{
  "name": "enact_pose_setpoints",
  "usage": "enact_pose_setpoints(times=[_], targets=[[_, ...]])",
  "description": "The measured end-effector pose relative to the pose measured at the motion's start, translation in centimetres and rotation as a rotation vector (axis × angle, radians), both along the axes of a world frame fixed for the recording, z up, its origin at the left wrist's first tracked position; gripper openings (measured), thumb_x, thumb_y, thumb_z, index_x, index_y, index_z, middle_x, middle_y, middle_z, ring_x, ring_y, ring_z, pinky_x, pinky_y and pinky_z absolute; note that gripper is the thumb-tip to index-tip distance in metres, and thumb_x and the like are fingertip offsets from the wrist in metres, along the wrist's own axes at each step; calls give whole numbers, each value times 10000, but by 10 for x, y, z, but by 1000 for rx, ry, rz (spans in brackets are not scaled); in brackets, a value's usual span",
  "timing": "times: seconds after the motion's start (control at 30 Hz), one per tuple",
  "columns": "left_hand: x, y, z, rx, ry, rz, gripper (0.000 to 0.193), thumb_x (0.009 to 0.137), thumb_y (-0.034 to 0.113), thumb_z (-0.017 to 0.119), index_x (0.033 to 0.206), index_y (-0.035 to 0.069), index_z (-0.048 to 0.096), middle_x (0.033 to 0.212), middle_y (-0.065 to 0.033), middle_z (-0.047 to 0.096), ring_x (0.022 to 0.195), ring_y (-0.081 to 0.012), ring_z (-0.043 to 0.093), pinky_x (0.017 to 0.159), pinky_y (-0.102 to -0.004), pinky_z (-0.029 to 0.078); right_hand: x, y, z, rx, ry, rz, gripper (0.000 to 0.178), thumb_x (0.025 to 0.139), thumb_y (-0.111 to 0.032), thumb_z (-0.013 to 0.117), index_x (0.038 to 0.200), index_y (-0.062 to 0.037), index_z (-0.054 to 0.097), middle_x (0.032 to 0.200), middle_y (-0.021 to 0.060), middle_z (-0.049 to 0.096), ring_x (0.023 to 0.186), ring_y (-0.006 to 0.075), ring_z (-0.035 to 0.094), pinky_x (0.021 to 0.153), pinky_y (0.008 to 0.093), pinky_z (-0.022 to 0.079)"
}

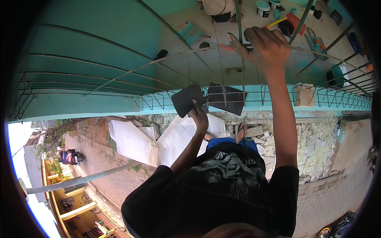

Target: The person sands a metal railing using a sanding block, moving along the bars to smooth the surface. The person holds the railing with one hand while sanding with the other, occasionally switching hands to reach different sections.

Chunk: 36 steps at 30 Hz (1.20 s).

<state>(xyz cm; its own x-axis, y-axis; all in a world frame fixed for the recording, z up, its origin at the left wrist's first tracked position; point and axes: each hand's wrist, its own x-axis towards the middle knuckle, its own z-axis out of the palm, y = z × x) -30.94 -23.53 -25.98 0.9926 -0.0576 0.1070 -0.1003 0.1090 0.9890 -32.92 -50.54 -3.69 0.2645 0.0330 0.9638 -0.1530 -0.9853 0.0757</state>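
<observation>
My left hand (199,115) is closed on a dark grey sheet of sandpaper (185,100), held up against the metal grille. Just right of it, a second dark sheet (232,101) sits among the bars by the ledge; whether the two are joined, I cannot tell. Higher up and to the right, my right hand (266,48) has its fingers curled over a rod of the metal grille (214,48), with the thumb pointing left. Bars of the grille run between me and the tiled floor behind it.
Behind the grille are paint buckets (262,9), a red dustpan (295,23), a teal tray (316,44) and a person (219,8). A turquoise ledge (158,104) borders the grille. White sheets (133,141) lie by my feet on broken stone. A motorbike (72,157) is on the lane.
</observation>
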Motion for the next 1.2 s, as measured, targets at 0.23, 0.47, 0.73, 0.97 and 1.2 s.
enact_pose_setpoints(times=[0.23,0.47,0.73,0.97,1.2], targets=[[-9,32,13,322,159,-45,509,1011,424,499,699,24,451,711,12,457,675,-75,392,607,-300,368,4,-6,-6,-98,-76,-47,345,671,-471,805,643,-155,670,560,-59,621,476,104,580,472,226,419],[-22,118,-78,558,85,-149,523,1025,346,451,766,-81,606,690,-169,649,654,-202,596,611,-361,454,-5,6,3,99,96,17,305,731,-389,782,640,-131,647,543,-42,590,445,145,531,472,262,410],[-245,365,-174,766,886,628,475,1016,375,437,1003,-71,600,762,-164,664,539,-261,661,465,-358,483,-17,18,16,128,284,37,311,828,-366,711,657,-114,651,610,-15,629,533,162,600,519,285,426],[-347,375,-200,1007,790,472,520,959,401,520,750,-61,639,681,-210,658,690,-347,677,627,-482,484,-12,19,18,104,180,43,361,826,-354,698,568,-146,555,520,5,529,481,179,546,484,314,392],[-198,288,-190,678,635,246,483,1001,365,474,828,-63,617,700,-180,668,626,-225,645,573,-377,470,-16,26,20,122,307,14,360,857,-289,668,576,-98,546,554,56,554,506,230,564,529,346,419]])
